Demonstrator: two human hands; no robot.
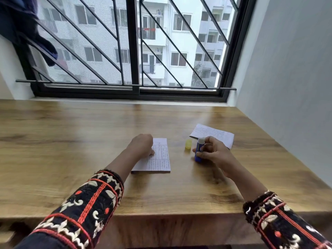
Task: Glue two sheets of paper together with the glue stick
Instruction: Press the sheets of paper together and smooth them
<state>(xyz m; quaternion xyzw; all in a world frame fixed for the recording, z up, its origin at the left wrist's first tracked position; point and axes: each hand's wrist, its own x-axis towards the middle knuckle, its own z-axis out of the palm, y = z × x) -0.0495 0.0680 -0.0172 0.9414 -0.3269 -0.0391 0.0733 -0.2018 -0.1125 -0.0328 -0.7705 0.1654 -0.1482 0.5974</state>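
A small written sheet of paper (159, 159) lies flat in the middle of the wooden table. My left hand (142, 145) rests on its left part with the fingers curled, pressing it down. A second written sheet (213, 133) lies further back on the right. My right hand (212, 151) grips a blue glue stick (199, 149), which stands upright on the table with its white tip uncovered. Its yellow cap (188, 144) stands on the table just left of the stick.
The wooden table (89, 141) runs to a window sill with a black barred window (133, 51) behind. A white wall (287, 87) bounds the right side. The table's front edge (161, 215) is close to me. Dark cloth (27, 27) hangs at the upper left.
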